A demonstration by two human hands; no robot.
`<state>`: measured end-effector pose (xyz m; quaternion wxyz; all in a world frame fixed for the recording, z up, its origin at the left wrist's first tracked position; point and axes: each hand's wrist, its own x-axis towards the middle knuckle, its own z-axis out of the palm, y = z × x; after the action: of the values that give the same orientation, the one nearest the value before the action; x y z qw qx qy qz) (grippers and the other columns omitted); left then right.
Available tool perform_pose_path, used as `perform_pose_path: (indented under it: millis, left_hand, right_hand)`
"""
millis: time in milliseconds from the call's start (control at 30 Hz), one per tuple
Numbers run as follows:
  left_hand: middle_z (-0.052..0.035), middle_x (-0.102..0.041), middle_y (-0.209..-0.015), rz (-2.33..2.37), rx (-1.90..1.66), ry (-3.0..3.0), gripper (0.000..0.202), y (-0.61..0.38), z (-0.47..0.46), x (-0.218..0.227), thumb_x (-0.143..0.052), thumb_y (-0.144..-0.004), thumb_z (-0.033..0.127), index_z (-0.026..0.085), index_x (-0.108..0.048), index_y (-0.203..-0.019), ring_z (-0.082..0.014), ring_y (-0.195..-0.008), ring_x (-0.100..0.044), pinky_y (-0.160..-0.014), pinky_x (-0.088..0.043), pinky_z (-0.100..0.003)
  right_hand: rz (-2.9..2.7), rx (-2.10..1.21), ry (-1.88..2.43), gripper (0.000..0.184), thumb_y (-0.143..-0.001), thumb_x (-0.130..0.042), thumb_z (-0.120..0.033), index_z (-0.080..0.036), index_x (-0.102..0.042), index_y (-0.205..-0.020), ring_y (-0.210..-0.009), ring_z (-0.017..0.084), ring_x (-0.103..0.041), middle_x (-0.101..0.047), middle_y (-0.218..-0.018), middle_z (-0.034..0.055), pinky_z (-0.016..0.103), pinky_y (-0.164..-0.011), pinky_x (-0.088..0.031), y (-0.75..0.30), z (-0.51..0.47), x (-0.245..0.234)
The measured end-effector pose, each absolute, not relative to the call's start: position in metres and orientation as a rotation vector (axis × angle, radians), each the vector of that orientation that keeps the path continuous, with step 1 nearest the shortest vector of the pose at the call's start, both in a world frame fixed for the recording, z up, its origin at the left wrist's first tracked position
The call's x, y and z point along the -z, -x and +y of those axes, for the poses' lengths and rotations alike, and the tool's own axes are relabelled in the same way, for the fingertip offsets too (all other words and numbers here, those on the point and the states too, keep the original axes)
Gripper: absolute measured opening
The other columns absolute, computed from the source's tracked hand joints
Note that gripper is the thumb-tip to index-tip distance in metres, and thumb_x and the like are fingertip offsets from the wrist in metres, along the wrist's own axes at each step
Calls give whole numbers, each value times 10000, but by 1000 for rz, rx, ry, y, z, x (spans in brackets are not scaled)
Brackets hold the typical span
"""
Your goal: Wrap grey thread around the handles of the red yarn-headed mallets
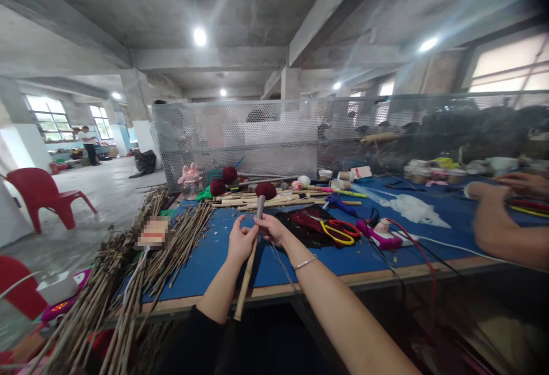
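Both my hands hold one bamboo stick that rises at a slant from the table's front edge. My left hand is wrapped round its shaft. My right hand pinches the stick just above, below the dark red fuzzy ball at its tip. A silver bangle is on my right wrist. Thin threads hang down from under my right hand.
The blue-topped table carries finished sticks with red balls, yellow-handled scissors, a pink glue gun with cables, and clear plastic. A heap of raw twigs lies left. Another person's arms rest at right. Mesh screen behind; red chairs at left.
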<state>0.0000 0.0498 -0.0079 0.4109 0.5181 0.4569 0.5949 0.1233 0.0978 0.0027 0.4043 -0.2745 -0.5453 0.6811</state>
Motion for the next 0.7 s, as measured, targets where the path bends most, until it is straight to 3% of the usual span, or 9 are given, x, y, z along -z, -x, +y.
perform_pose_path:
  millis: [133,267,333,433,533,633,700]
  left_hand:
    - [60,-527,-498,1147,-1396,-1214,673,1,49,7,-632,-698,358,102,-355,-1256,-111,-436,-543,-442,-383,-194]
    - [67,-522,-508,1284,-1439,-1358,690,1,47,10,-734,-593,304,111,-464,-1198,-78,-439,-499,-447,-377,-173]
    - [73,-528,-503,1325,-1456,-1358,789,0,47,10,-751,-574,265,111,-407,-1267,-72,-426,-492,-448,-384,-168]
    - [69,-547,-483,1287,-1444,-1275,927,-4,45,6,-709,-645,269,108,-180,-1388,-88,-405,-515,-433,-397,-174]
    - [36,-591,-525,1125,-1416,-1179,932,-8,43,0,-632,-735,315,125,-20,-1411,-114,-428,-561,-435,-424,-194]
    - [1,-618,-580,1071,-1334,-1115,864,-9,42,-3,-567,-788,325,119,-1,-1409,-132,-460,-592,-449,-445,-216]
    - [-7,-614,-584,1115,-1260,-1142,780,-7,42,0,-546,-796,344,113,-109,-1400,-136,-450,-588,-438,-434,-218]
  right_hand:
    - [-1407,-1708,731,374,-618,-696,-400,-189,-431,-777,-305,18,-168,-311,-405,-128,174,-308,-57,-121,96,-2]
    - [-1448,-1693,798,369,-593,-708,-372,-167,-449,-756,-298,16,-259,-437,-444,-90,182,-309,-102,-118,96,-1]
    - [-1446,-1696,807,369,-593,-710,-366,-166,-447,-758,-292,12,-266,-465,-462,-83,179,-309,-104,-117,96,-1]
    - [-1417,-1692,795,385,-608,-707,-391,-181,-419,-755,-280,19,-278,-428,-436,-103,166,-302,-108,-118,95,-2]
    - [-1417,-1727,719,388,-642,-681,-433,-196,-407,-779,-293,49,-353,-417,-423,-107,155,-305,-187,-118,93,-3]
    - [-1442,-1757,657,384,-647,-674,-442,-196,-410,-779,-276,48,-322,-387,-397,-119,162,-304,-231,-118,93,-2]
    - [-1434,-1743,692,395,-619,-696,-427,-188,-417,-763,-283,41,-329,-421,-418,-106,158,-295,-210,-117,94,-1]
